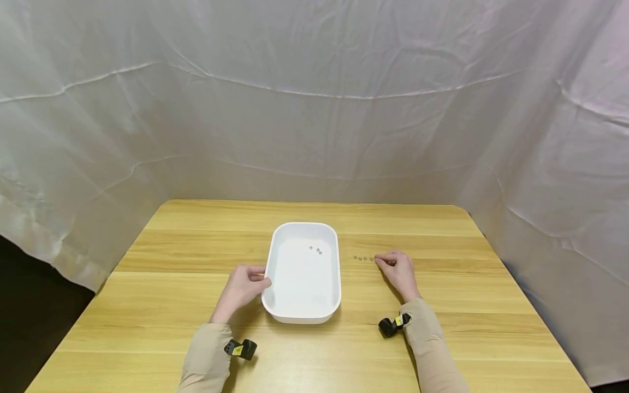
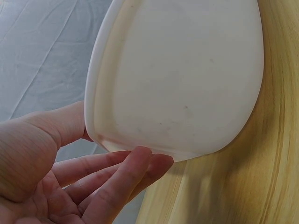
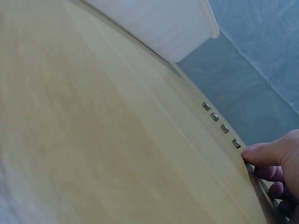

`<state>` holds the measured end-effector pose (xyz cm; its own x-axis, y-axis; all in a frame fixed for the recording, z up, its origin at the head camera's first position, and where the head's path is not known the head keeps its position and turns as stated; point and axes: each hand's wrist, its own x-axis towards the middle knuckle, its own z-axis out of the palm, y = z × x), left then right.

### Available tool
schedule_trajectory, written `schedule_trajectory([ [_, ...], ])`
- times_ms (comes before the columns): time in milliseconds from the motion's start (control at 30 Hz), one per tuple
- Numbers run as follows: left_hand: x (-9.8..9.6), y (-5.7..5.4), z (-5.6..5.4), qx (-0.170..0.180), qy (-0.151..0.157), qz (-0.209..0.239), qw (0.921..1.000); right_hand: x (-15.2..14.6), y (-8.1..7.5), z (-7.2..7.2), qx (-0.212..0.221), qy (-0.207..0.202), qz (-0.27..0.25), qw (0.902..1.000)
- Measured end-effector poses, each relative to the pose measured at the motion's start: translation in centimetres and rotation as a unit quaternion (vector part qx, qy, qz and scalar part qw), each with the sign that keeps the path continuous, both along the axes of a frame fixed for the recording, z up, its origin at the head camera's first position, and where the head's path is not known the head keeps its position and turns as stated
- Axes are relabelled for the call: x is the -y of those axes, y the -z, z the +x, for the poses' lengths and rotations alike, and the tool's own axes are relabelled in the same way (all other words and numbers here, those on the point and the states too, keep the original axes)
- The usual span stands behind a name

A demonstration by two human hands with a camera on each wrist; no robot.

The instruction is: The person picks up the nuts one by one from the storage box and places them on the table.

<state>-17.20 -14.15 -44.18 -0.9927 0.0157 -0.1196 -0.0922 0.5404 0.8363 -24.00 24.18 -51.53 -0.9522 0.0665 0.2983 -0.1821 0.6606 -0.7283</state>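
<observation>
White tray [image 1: 301, 286]: left hand [image 1: 242, 286] pinches rim; right hand [image 1: 400, 271], grip unclear; yellow left-wrist label [image 1: 237, 350] unreadable.

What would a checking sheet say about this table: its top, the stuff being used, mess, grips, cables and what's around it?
Surface: wooden table, pale with streaky grain.
Job's things: white tub with three little metal bits inside; four more bits lie in a row beside it.
Clutter: nothing seen.
Grips: left grip holds the tub's side; right grip is at the row's end, maybe pinching something, can't tell.
Cables: nothing seen.
Surroundings: pale curtain behind and at both sides.
</observation>
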Motion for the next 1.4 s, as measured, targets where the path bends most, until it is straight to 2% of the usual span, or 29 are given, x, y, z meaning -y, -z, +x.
schedule_trajectory([
  [967,0.02,0.03,-0.04,-0.004,0.000,-0.003,1.0000,0.01,0.06,0.07,0.004,0.005,-0.004,1.0000],
  [1400,0.06,0.09,-0.06,-0.004,0.001,-0.003,1.0000,0.02,0.17,0.02,-0.010,0.012,-0.004,0.9999],
])
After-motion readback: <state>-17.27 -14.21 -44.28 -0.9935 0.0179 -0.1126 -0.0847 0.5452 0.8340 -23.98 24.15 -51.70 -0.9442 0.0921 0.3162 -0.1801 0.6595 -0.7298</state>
